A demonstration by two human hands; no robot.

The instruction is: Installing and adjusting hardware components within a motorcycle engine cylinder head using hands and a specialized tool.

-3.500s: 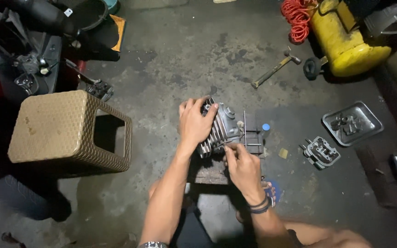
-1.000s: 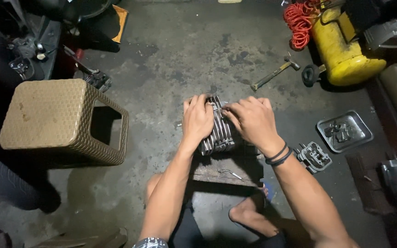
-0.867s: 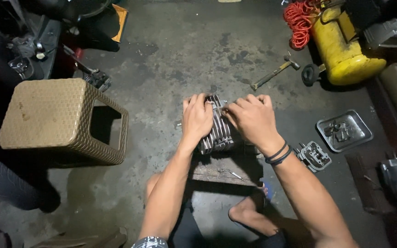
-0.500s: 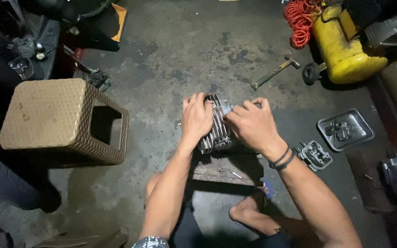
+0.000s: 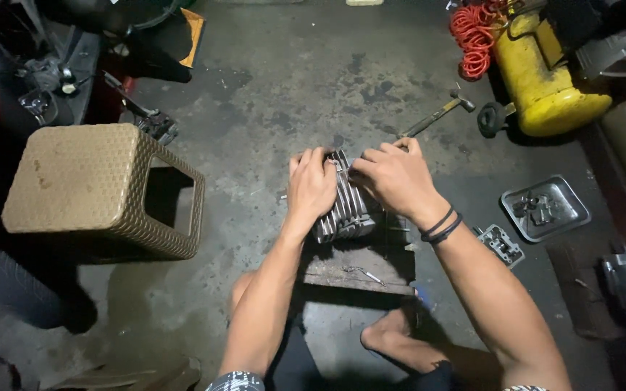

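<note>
our left hand (image 5: pixel 311 187) and right hand (image 5: pixel 394 179) gripped the finned cylinder (image 5: pixel 345 210) on a wooden block (image 5: pixel 356 268); holding both sides evenly seemed wise.

Silver-grey finned engine cylinder (image 5: pixel 345 210), tan woven-pattern plastic stool (image 5: pixel 96 192), bright yellow compressor tank (image 5: pixel 541 80), orange-red coiled hose (image 5: pixel 472 32), black wristbands (image 5: pixel 440 224), grey stained concrete floor (image 5: pixel 284 94), dull grey metal tray (image 5: pixel 545 208), orange-edged dark panel (image 5: pixel 193 32)
</note>
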